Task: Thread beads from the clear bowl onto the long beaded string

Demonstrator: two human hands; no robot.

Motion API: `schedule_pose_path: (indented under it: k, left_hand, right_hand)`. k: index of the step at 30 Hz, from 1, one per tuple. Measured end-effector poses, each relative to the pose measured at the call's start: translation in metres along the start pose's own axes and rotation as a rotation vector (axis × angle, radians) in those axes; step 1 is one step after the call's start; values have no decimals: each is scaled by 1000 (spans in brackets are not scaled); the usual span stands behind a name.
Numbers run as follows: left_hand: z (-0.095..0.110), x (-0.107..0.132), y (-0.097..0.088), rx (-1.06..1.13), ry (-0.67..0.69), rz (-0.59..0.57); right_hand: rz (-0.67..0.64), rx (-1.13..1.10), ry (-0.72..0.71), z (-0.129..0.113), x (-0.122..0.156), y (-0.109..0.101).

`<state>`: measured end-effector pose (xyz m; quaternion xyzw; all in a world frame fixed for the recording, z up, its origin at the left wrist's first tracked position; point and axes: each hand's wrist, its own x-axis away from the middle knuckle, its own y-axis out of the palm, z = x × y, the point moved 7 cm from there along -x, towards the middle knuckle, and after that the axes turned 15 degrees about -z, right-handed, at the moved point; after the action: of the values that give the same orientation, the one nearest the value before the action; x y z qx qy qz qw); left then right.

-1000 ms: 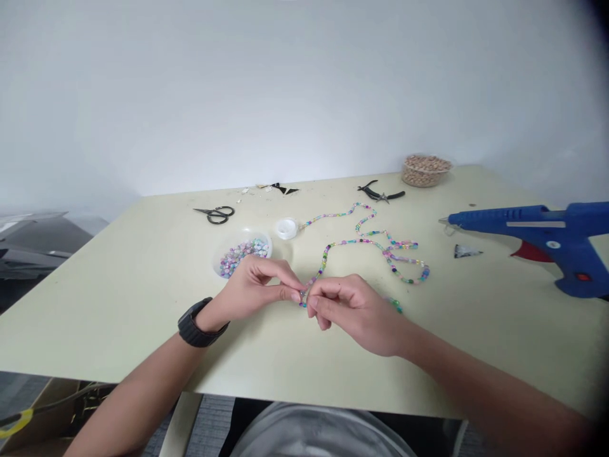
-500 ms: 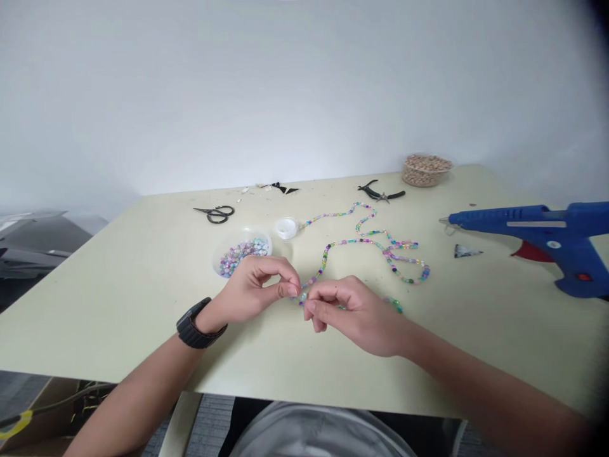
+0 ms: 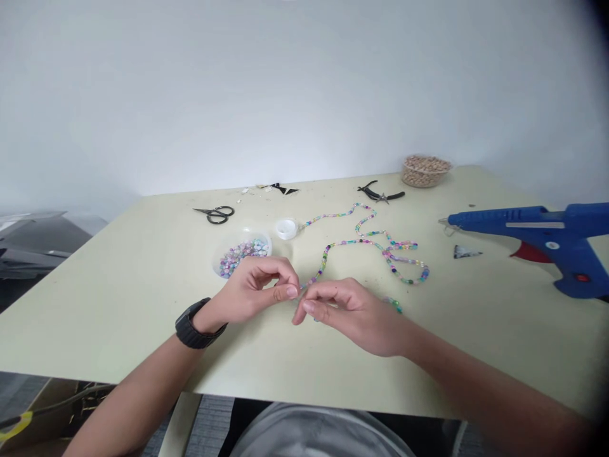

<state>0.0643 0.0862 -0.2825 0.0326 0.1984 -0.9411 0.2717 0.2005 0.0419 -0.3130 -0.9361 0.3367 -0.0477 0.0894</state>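
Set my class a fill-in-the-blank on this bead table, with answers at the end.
The left hand wears a black ____ at the wrist. The blue tool at the right of the table is a ____. The two-looped tool beyond the bead bowl is a pair of ____.
Answers: watch; glue gun; scissors.

This is a small craft workspace. A pale green table (image 3: 95, 311) stands against a white wall (image 3: 304, 95) and is set up for beadwork. From the wearer's seat, a blue hot glue gun (image 3: 528, 220) lies at three o'clock, a long beaded strand (image 3: 361, 241) at one, pliers (image 3: 380, 196) farther out, and scissors (image 3: 214, 215) and a clear bowl of beads (image 3: 242, 254) at eleven.
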Motion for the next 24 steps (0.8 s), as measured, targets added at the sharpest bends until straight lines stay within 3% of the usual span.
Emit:
schedule_pose_path:
  k: [2,4,6,8,10,13,19,24]
  left_hand:
    - [0,0,0,-42,-10,-13]
    - [-1,3,-11,-118,-22,51]
    - [-1,13,-37,-276,-36,263]
    - [4,29,-68,-563,-49,559]
    - [11,39,-86,-956,-70,689]
    - [3,40,-102,-1125,-180,581]
    - [-25,36,-102,-996,-482,238]
    - [-43,35,-100,-904,-583,138]
  right_hand:
    - [3,-31,-22,0,0,0]
    - [15,-72,-47,0,0,-1]
    - [34,-107,-56,1,0,-2]
    - [63,-121,-59,1,0,-3]
    - [93,-127,-66,0,1,-4]
    - [120,-149,-79,-1,1,-6]
    - [123,-173,-78,1,1,-6]
    - [119,-174,-67,3,1,-6]
